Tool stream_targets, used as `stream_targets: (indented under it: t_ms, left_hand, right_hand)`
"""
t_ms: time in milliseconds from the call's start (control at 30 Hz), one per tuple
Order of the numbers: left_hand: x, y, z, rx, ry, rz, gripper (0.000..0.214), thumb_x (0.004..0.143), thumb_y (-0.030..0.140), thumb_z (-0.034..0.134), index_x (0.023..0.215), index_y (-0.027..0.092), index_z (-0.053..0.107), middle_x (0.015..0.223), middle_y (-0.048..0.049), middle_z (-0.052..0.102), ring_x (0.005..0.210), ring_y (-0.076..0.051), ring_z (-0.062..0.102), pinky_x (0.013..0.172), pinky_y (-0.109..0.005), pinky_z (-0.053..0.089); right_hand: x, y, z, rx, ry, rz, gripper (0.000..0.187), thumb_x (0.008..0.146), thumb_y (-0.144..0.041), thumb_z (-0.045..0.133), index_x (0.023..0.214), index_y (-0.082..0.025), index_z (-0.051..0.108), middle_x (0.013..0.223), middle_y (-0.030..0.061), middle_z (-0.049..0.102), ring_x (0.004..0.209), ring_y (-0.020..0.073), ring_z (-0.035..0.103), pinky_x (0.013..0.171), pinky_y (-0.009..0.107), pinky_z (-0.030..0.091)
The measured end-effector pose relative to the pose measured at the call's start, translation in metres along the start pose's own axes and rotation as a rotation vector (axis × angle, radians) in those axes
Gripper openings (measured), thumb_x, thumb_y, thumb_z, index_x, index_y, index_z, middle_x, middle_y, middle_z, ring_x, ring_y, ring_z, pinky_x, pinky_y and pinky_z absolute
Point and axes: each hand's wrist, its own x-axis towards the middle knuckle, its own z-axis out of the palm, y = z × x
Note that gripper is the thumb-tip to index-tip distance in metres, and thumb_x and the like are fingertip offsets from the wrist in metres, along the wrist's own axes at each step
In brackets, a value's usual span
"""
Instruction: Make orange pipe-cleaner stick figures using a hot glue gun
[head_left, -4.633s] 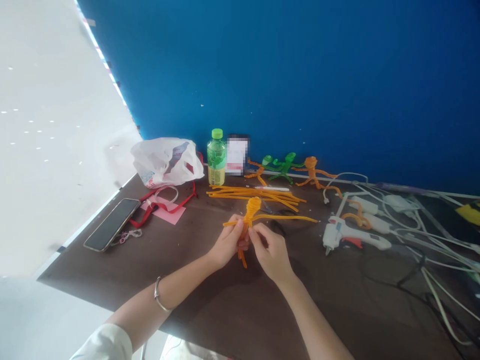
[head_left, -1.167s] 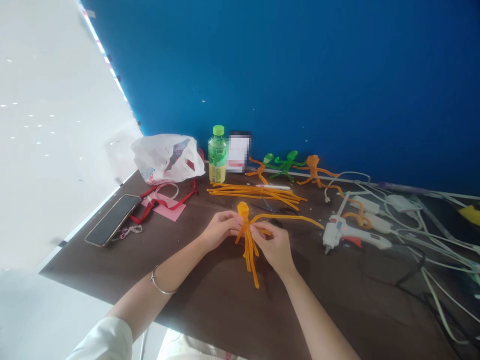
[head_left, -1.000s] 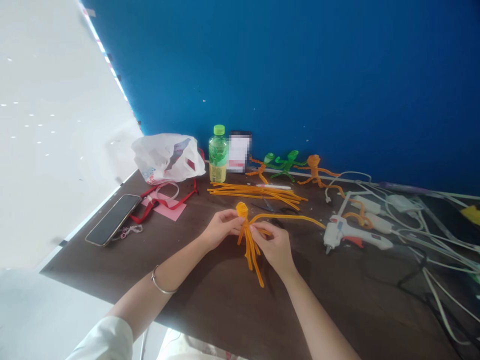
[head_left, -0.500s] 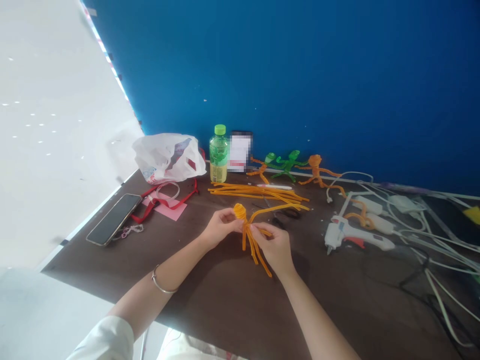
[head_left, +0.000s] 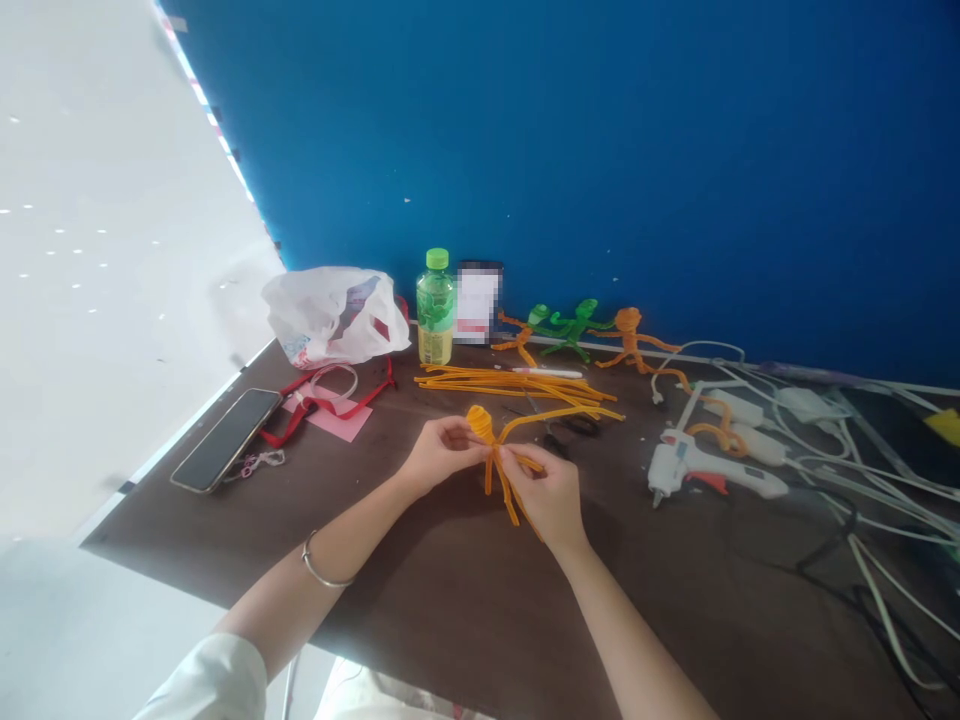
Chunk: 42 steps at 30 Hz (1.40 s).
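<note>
Between my hands is an orange pipe cleaner figure point(head_left: 481, 421) with a coiled round head and several loose strands hanging below it. My left hand point(head_left: 442, 455) pinches it just under the head. The fingers of my right hand point(head_left: 546, 490) are closed on the strands at the neck, from the other side. One long strand reaches out to the right, past my right hand, over a pair of dark-handled scissors point(head_left: 583, 426). Just behind lies a bundle of loose orange pipe cleaners point(head_left: 480, 380), with a white pen point(head_left: 551, 373) by it.
Finished-looking orange point(head_left: 630, 335) and green pipe cleaner figures point(head_left: 579, 325) lean at the blue wall. On the right lie a white glue gun point(head_left: 682, 468) and tangled cables point(head_left: 855, 450). A bottle point(head_left: 436, 310), plastic bag point(head_left: 337, 315), red ribbon point(head_left: 341, 405) and phone point(head_left: 226, 440) are left.
My hands stay in nearly the same place on the figure. One hanging strand has shifted behind my right hand, and the long strand's tip sits slightly farther right.
</note>
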Motion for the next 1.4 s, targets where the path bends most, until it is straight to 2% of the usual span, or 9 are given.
stream_targets:
  t_ms: [133, 300, 567, 700, 967, 1100, 1233, 1400]
  left_hand:
    - [0.0004, -0.0014, -0.0004, 0.039, -0.028, 0.033, 0.033, 0.055, 0.025, 0.077, 0.08, 0.011, 0.061, 0.078, -0.0051, 0.065, 0.069, -0.012, 0.06, 0.071, -0.027, 0.049]
    - [0.0016, -0.0037, 0.0005, 0.044, -0.023, 0.039, 0.031, 0.056, 0.024, 0.076, 0.078, 0.011, 0.059, 0.075, -0.0043, 0.064, 0.065, -0.01, 0.058, 0.067, -0.024, 0.048]
    - [0.0017, -0.0002, 0.002, 0.008, -0.011, -0.014, 0.032, 0.051, 0.022, 0.078, 0.073, 0.011, 0.059, 0.071, -0.003, 0.063, 0.062, -0.01, 0.058, 0.064, -0.023, 0.048]
    - [0.0011, 0.0001, 0.0009, -0.02, -0.042, -0.045, 0.032, 0.049, 0.019, 0.079, 0.072, 0.011, 0.058, 0.068, -0.0016, 0.062, 0.059, -0.01, 0.058, 0.063, -0.025, 0.049]
    - [0.0014, -0.0013, -0.0011, -0.024, -0.05, -0.05, 0.03, 0.049, 0.015, 0.078, 0.072, 0.011, 0.06, 0.068, -0.0018, 0.063, 0.059, -0.011, 0.058, 0.062, -0.025, 0.048]
    - [0.0022, -0.0035, -0.0017, -0.025, -0.015, -0.059, 0.029, 0.049, 0.017, 0.079, 0.07, 0.011, 0.06, 0.067, -0.0014, 0.062, 0.061, -0.011, 0.058, 0.064, -0.026, 0.049]
    - [0.0023, -0.0044, -0.001, -0.02, 0.013, -0.066, 0.03, 0.05, 0.02, 0.078, 0.071, 0.011, 0.059, 0.068, -0.0014, 0.062, 0.061, -0.011, 0.058, 0.064, -0.028, 0.05]
    - [0.0012, -0.0028, 0.0006, 0.011, 0.008, -0.079, 0.033, 0.049, 0.022, 0.079, 0.072, 0.01, 0.058, 0.068, -0.0021, 0.062, 0.061, -0.011, 0.059, 0.065, -0.027, 0.05]
  right_hand:
    - [-0.0004, 0.0007, 0.0006, -0.039, 0.016, -0.047, 0.023, 0.073, -0.035, 0.058, 0.071, -0.016, 0.07, 0.055, 0.0012, 0.058, 0.047, 0.0118, 0.049, 0.045, 0.023, 0.04]
    - [0.0001, 0.002, 0.0009, -0.033, -0.001, -0.063, 0.021, 0.074, -0.034, 0.058, 0.07, -0.016, 0.067, 0.06, 0.0027, 0.061, 0.052, 0.0136, 0.053, 0.05, 0.024, 0.042]
    - [0.0024, 0.0036, -0.0008, 0.004, -0.052, 0.023, 0.023, 0.074, -0.037, 0.059, 0.07, -0.015, 0.066, 0.063, 0.0036, 0.064, 0.054, 0.014, 0.054, 0.049, 0.024, 0.043]
    - [0.0036, 0.0014, -0.0029, 0.033, -0.058, 0.063, 0.024, 0.072, -0.038, 0.06, 0.07, -0.015, 0.066, 0.061, 0.0034, 0.064, 0.053, 0.0144, 0.055, 0.049, 0.024, 0.043]
    - [0.0046, 0.0011, -0.0049, 0.015, -0.063, 0.056, 0.022, 0.072, -0.036, 0.061, 0.068, -0.015, 0.065, 0.058, 0.0016, 0.06, 0.051, 0.0125, 0.051, 0.047, 0.024, 0.04]
    - [0.0044, 0.0032, -0.0033, 0.0, -0.022, -0.039, 0.019, 0.074, -0.035, 0.061, 0.071, -0.017, 0.064, 0.064, 0.0017, 0.059, 0.055, 0.0132, 0.052, 0.051, 0.025, 0.043]
    - [0.0048, 0.0055, -0.0027, -0.021, 0.042, -0.2, 0.012, 0.076, -0.031, 0.06, 0.075, -0.02, 0.064, 0.078, 0.0046, 0.06, 0.073, 0.0171, 0.058, 0.065, 0.029, 0.049]
    - [0.0054, 0.0066, -0.0048, -0.036, -0.016, -0.342, 0.008, 0.079, -0.024, 0.058, 0.073, -0.021, 0.063, 0.077, 0.0041, 0.062, 0.073, 0.0169, 0.06, 0.067, 0.03, 0.051]
